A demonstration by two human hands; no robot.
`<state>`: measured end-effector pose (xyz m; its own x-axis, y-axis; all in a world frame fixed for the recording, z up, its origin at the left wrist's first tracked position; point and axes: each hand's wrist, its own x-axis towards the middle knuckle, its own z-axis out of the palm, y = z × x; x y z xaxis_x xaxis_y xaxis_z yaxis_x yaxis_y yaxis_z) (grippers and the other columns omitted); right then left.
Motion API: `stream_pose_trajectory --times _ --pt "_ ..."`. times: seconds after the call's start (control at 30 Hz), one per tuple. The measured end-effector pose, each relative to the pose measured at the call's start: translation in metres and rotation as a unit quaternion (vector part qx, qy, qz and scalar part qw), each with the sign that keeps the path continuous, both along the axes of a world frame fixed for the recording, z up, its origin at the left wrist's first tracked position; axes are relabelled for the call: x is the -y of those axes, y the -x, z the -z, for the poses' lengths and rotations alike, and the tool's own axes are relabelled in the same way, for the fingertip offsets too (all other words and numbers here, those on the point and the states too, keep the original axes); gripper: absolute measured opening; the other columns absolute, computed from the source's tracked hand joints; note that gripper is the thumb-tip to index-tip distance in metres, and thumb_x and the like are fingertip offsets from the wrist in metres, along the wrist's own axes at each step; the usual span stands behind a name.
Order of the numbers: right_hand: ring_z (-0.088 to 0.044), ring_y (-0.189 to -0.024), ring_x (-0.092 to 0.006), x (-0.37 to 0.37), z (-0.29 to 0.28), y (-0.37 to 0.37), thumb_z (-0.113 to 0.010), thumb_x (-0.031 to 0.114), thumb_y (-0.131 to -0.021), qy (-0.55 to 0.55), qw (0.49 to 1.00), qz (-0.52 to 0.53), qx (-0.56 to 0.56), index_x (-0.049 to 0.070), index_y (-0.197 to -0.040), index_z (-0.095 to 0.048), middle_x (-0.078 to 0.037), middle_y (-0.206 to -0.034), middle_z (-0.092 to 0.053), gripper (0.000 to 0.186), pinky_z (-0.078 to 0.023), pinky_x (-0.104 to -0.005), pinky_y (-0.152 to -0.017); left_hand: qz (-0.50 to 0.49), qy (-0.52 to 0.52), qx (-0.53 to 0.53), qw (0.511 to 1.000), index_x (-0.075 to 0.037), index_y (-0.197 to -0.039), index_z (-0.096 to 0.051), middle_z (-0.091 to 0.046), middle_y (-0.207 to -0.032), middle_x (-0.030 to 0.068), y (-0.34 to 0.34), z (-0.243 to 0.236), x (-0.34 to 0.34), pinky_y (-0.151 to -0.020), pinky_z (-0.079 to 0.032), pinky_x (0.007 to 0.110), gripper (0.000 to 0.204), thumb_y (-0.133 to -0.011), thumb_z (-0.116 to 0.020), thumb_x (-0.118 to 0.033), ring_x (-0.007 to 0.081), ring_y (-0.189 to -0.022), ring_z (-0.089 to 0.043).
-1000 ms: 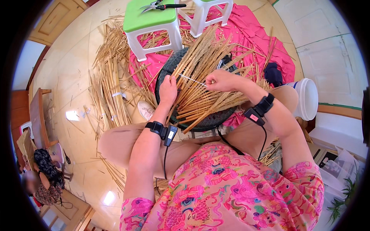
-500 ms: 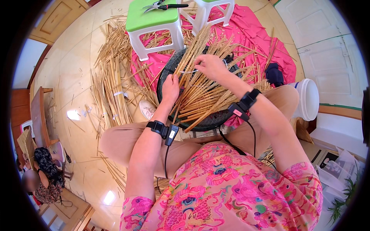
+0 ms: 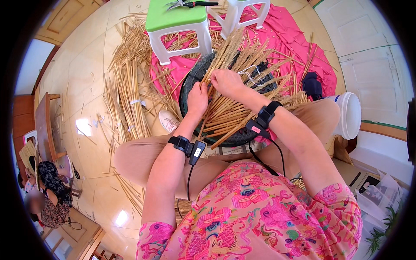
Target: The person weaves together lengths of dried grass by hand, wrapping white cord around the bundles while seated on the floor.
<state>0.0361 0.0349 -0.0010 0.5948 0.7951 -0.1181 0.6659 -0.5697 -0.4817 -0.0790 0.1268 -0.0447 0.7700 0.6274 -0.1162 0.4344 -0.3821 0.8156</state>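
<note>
Straw stalks, pale golden and fanned out in a thick bundle, lie across a round black rubber tyre that sits in front of the person's knees. Both hands meet at the near top of that fan. The left hand is curled closed around a few of the stalks at the bundle's left edge, its thumb side turned up. The right hand sits just beside it, touching it or nearly so, fingers bent and pinched on stalks near where a thin white string loops over the straw; whether the fingers hold the string itself is too small to tell. Each wrist carries a black band with a small sensor and a dark cable running back toward the body.

Under the tyre spreads a bright pink cloth, littered with short straw cuttings. A green-topped white plastic stool stands beyond the tyre, with black-handled scissors resting on its seat, and a plain white plastic stool stands just to its right. More loose straw lies in long heaps on the glossy tiled floor to the left. A white plastic bucket stands beside the person's right knee, and a dark bundle of cloth lies near it on the pink cloth. Another person sits low at the far left edge.
</note>
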Motion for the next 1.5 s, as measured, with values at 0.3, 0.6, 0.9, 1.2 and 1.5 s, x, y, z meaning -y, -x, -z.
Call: stream_pose_trajectory --times 0.3,0.6,0.9,1.2,1.5 --pt "-0.06 -0.066 -0.0164 0.033 -0.003 -0.026 -0.066 0.023 -0.083 -0.035 0.943 -0.178 -0.278 0.002 -0.085 -0.064 -0.009 -0.073 -0.065 0.022 -0.048 -0.0303 -0.062 -0.026 0.003 -0.027 0.999 -0.001 -0.091 -0.053 -0.062 -0.085 0.0249 0.002 0.009 -0.013 -0.072 -0.044 0.049 0.034 -0.097 -0.041 -0.032 0.0443 -0.083 -0.059" --pt "-0.057 -0.07 -0.0106 0.067 0.001 -0.046 -0.066 0.021 -0.083 -0.048 0.945 -0.05 -0.318 0.001 -0.088 -0.064 -0.003 -0.076 -0.064 0.02 -0.046 -0.0281 -0.065 -0.041 -0.003 -0.024 0.999 0.002 -0.091 -0.054 -0.061 -0.088 0.0271 0.0 0.001 -0.008 -0.076 -0.044 0.049 0.038 -0.097 -0.041 -0.033 0.0444 -0.087 -0.058" --pt "-0.057 -0.069 -0.0135 0.098 -0.02 -0.051 -0.065 0.022 -0.084 -0.013 0.952 -0.071 -0.299 0.003 -0.094 -0.064 -0.004 -0.074 -0.063 0.022 -0.046 -0.0288 -0.064 -0.036 0.004 -0.034 0.999 0.003 -0.092 -0.055 -0.062 -0.09 0.0272 -0.002 0.003 -0.009 -0.077 -0.043 0.049 0.039 -0.097 -0.041 -0.033 0.044 -0.089 -0.058" --pt "-0.066 -0.072 -0.024 0.061 -0.02 -0.053 -0.066 0.024 -0.083 -0.09 0.993 0.056 -0.054 0.009 -0.103 -0.065 -0.013 -0.08 -0.068 0.025 -0.05 -0.0362 -0.064 -0.027 0.013 -0.014 0.999 0.003 -0.093 -0.055 -0.062 -0.089 0.0276 0.0 -0.003 -0.006 -0.078 -0.044 0.049 0.039 -0.097 -0.04 -0.032 0.0432 -0.089 -0.059" --pt "-0.057 -0.063 -0.0189 0.028 0.035 -0.047 -0.064 0.026 -0.086 -0.041 0.965 0.019 -0.258 0.007 -0.093 -0.061 -0.004 -0.072 -0.061 0.02 -0.045 -0.0333 -0.057 -0.014 -0.007 -0.035 0.999 0.001 -0.089 -0.053 -0.062 -0.086 0.026 -0.002 -0.005 -0.006 -0.073 -0.044 0.05 0.036 -0.098 -0.04 -0.032 0.0435 -0.084 -0.059"
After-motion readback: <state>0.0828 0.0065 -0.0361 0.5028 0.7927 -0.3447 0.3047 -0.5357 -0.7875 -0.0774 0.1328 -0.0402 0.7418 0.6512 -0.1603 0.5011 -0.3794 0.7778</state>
